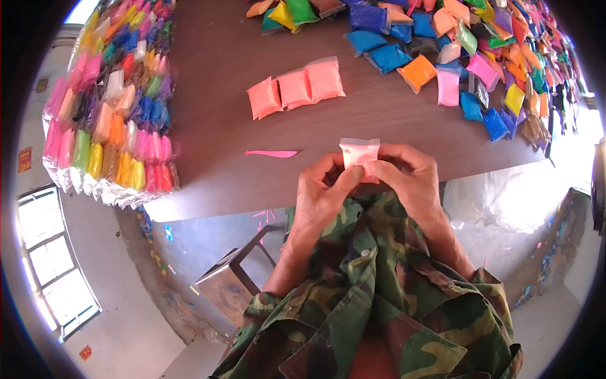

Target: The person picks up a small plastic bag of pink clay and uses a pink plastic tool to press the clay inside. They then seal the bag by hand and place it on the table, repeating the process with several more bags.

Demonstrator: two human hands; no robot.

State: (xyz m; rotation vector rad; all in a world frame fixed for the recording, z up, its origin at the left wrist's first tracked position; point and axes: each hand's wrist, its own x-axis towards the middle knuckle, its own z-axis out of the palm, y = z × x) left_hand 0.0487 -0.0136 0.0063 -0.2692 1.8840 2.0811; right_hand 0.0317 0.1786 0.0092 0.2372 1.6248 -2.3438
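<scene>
Between my two hands, just over the table's near edge, is a small clear packet filled with something soft and pink. My left hand grips its left side, thumb pressed on the front. On the other side my right hand pinches it the same way, the thumbs almost meeting. The fingers behind the packet are partly hidden. Farther up the table lie several similar salmon-pink packets side by side in a row. A pink plastic knife-shaped tool rests flat to the left of my hands.
Stacked rows of colourful packets line the table's left end. A big loose heap of mixed-colour packets covers the far right of the brown table. Below the near edge stands a stool on the floor.
</scene>
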